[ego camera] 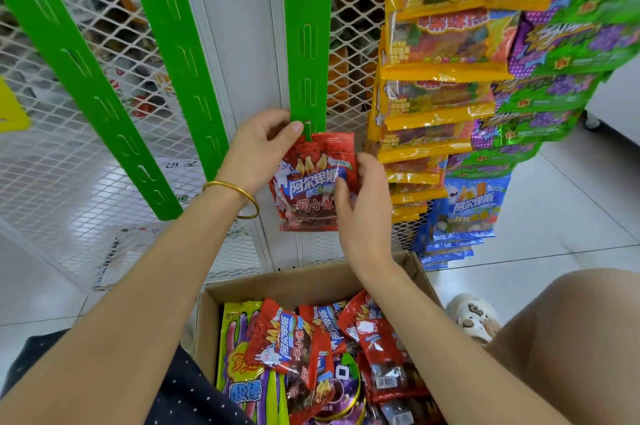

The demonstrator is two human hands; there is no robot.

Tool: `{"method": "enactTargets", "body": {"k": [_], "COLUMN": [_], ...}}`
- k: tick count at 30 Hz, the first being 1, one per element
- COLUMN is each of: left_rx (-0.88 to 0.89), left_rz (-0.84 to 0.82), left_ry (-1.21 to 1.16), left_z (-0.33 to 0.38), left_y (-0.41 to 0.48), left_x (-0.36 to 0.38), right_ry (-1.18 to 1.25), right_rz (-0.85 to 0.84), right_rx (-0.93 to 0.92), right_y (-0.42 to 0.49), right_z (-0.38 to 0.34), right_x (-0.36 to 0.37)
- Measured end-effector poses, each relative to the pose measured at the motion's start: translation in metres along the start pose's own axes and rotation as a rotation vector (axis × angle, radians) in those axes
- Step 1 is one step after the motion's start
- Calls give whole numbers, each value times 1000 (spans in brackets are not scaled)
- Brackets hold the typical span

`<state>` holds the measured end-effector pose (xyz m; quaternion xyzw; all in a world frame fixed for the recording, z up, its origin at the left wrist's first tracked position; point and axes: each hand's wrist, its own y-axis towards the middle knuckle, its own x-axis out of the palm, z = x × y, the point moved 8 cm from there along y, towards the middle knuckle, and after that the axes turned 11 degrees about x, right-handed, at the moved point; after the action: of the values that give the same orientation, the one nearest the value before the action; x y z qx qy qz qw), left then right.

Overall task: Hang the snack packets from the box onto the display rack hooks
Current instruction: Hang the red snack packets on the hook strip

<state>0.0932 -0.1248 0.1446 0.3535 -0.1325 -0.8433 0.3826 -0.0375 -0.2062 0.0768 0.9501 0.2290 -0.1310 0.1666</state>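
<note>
as the left hand [263, 147] pinches the bottom edge of the green strip [306, 43] and the right hand [360, 206] grips a red packet [308, 189], hooking looks midway; seat its hole next.

Left hand [258, 147] is pinching the bottom of a green plastic hanging strip [306, 43]; right hand [362, 202] is holding a red snack packet [310, 182] there, above the near brown cardboard box [277, 280].
</note>
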Motion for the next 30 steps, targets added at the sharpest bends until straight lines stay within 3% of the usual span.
{"method": "enactTargets", "body": {"k": [4, 9, 18, 25, 30], "left_rx": [-14, -46, -104, -89, -62], "left_rz": [32, 158, 132, 150, 175], "left_ry": [33, 99, 45, 34, 66], "left_z": [-9, -21, -33, -36, -35], "left_y": [-14, -31, -40, -41, -39], "left_x": [2, -1, 10, 7, 6], "right_ry": [-38, -1, -62, -53, -83], "right_rz": [42, -34, -95, -70, -26], "right_rx": [-24, 194, 171, 277, 245], "right_y": [-34, -35, -21, -30, -33], "right_z": [33, 76, 81, 85, 81], "right_x": [-10, 2, 25, 26, 18]}}
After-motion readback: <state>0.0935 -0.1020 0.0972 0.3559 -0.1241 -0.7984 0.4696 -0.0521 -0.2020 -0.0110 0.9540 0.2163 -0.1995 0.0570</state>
